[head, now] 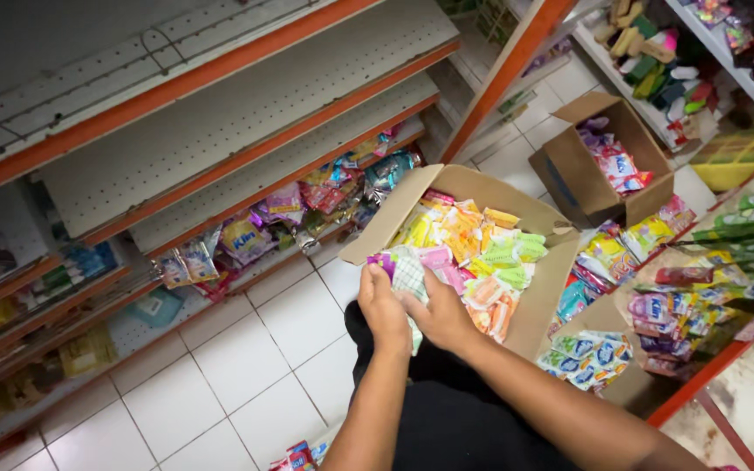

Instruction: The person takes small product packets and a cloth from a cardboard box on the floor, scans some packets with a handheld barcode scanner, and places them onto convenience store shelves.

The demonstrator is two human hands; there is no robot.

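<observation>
I am reaching into the open cardboard box (534, 301) — left hand (383, 310) and right hand (441, 314) both closing their grip on a checked sachet pack (409, 275); the box is sitting nearly full, the upper shelves (246, 113) largely bare.

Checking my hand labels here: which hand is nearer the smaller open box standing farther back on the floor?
Right. The right hand lies on the big box's packets, on the smaller box's side; the left hand is farther away.
</observation>
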